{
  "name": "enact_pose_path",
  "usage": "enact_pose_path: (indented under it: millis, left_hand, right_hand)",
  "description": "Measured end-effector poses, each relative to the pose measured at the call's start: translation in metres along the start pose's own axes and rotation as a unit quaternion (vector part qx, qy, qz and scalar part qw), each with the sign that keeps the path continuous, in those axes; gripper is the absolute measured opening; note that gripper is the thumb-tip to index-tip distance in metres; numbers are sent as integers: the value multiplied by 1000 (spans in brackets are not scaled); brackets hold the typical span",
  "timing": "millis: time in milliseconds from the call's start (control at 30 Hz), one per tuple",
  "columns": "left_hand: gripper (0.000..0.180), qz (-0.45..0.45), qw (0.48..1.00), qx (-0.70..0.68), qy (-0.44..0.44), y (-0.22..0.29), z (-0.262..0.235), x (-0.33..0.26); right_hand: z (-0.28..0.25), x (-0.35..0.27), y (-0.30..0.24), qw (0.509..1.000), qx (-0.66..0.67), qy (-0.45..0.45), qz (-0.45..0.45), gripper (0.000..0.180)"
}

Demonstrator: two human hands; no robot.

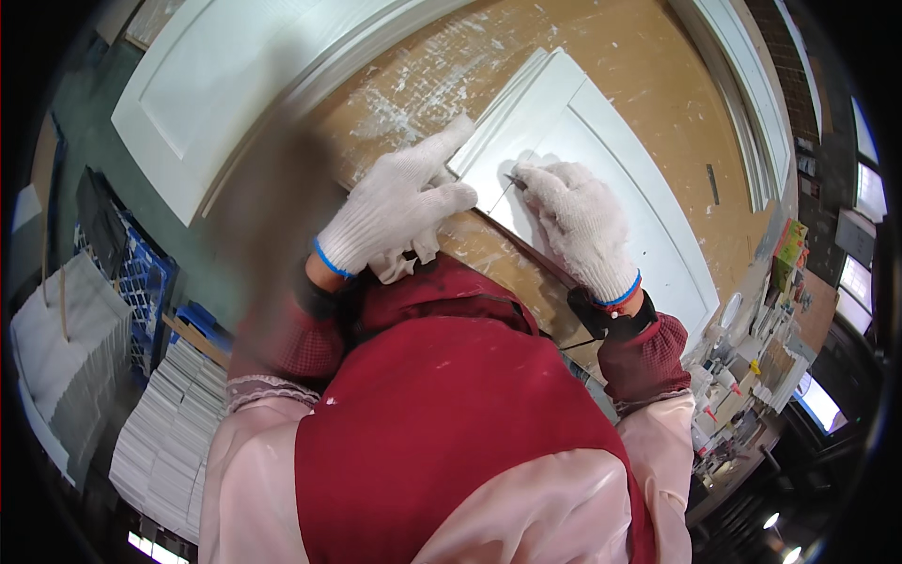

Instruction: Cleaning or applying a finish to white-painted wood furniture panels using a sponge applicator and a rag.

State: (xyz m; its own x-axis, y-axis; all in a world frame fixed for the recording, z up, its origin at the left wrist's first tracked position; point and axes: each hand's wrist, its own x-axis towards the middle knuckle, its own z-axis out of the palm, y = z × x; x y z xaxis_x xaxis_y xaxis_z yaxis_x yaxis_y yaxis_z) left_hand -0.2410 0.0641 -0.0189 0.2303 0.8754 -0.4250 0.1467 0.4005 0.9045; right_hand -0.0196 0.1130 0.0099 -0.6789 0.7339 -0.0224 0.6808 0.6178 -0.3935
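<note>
Clearly, the right hand [583, 221], in a white knitted glove, has its thumb and fingers closed around a small dark tool [514, 180], whose point sits at the left end of a white framed panel [620, 150]. The left hand [399, 193], gloved alike, is spread, index finger and thumb parted on either side of the panel's near left corner, probably to keep it steady against the tool; how hard it presses, I cannot tell. The panel lies aslant by the near edge of the brown worktable [648, 66], apparently on others like it, judging by the layered edges at its left end. That place likely keeps the corner within easy reach.

Both forearms rise from below with bent elbows, the wrists angling inward so that the hands nearly meet over that corner.

Farther out, a large white door [216, 85] overhangs the worktable's left edge, and long white pieces [752, 122] line its right edge.
</note>
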Motion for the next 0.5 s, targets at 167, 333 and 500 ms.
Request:
enact_pose_path:
  millis: [167,333,500]
  left_hand:
    - [69,-2,1000,16,6,2,0,0]
    - [70,-9,999,32,2,1,-1,1]
    - [69,-8,1000,8,-9,1,-1,1]
  right_hand:
    - [0,-2,-2,998,32,-6,46,20]
    - [-3,1,-1,1000,4,-18,1,19]
    - [-3,0,3,999,13,-27,22,19]
